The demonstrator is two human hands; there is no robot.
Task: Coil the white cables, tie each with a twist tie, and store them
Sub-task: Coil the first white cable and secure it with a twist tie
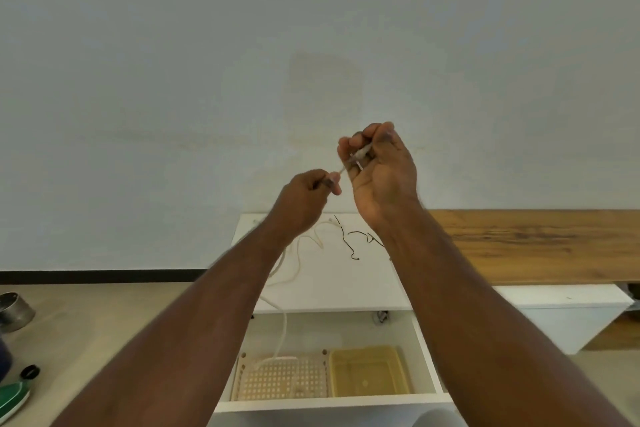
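Both hands raised before the wall: right hand (379,166) clenched around a white cable (362,151); left hand (306,198) pinching its end. Another white cable (298,253) lies beside dark twist ties (349,239) on the cabinet top (346,288) (no legible writing).

We face a plain pale wall (207,62) with a dark baseboard (97,276) above a beige floor (86,322), a white cabinet (332,288) beside a wooden bench top (540,246).
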